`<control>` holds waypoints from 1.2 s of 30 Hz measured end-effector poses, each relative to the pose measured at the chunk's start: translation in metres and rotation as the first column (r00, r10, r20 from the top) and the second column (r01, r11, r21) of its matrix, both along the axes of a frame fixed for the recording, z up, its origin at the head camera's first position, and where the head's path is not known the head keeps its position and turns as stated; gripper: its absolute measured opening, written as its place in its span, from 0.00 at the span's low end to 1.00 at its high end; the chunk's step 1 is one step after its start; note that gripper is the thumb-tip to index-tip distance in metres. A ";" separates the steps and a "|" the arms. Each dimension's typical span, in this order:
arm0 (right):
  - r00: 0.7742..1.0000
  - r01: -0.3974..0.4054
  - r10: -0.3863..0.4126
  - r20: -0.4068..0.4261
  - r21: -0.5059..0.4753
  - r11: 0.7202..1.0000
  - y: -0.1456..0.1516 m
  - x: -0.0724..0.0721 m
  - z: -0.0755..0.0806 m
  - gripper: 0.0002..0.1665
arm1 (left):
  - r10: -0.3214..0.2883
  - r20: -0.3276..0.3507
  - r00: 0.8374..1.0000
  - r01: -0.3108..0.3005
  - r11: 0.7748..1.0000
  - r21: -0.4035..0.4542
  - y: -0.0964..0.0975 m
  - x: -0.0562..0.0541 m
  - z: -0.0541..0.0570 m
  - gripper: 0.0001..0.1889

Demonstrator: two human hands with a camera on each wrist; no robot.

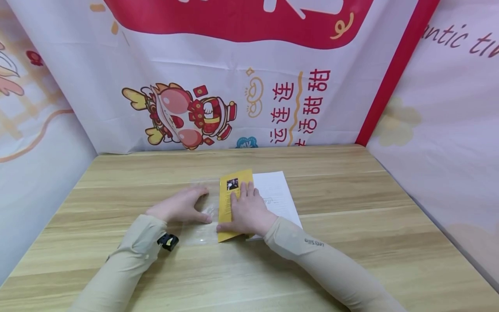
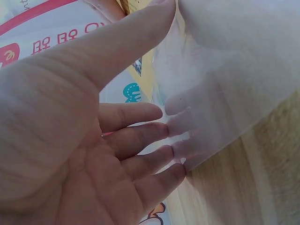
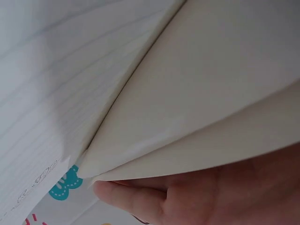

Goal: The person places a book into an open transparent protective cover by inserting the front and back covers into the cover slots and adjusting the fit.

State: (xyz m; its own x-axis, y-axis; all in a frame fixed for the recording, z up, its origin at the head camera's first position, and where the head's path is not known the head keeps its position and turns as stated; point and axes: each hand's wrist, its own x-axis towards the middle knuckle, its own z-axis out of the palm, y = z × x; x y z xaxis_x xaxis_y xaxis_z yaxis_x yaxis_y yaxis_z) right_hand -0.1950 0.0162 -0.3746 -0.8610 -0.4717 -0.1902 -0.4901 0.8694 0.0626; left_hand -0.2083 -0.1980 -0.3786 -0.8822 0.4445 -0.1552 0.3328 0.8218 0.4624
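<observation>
Notebook [image 1: 277, 190] and clear sheet [image 1: 199, 237], one each, at two hands
Left hand [image 1: 182, 205] touches the sheet, right hand [image 1: 249, 212] the yellow cover [image 1: 225, 206], both with fingers extended.

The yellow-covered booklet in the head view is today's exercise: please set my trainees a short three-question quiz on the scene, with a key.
1. What colour is the cover under the right hand?
A. red
B. yellow
C. green

2. True or false, of the left hand: it rests on the small picture.

3. Fill in: in the head view, the white page shows to the ____ of the cover.

Key: 1. B. 2. False; the left hand is at the clear plastic sheet. 3. right.
</observation>
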 end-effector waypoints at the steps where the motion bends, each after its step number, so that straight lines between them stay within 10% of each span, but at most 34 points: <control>1: 1.000 -0.004 0.004 -0.002 0.002 1.000 0.000 0.000 0.000 0.65 | -0.004 -0.002 1.000 0.004 1.000 0.000 0.000 0.000 0.000 0.49; 36: 1.000 -0.012 0.012 0.004 -0.039 0.999 0.001 -0.001 0.003 0.63 | -0.021 0.065 0.998 0.022 1.000 -0.015 0.001 -0.001 0.001 0.45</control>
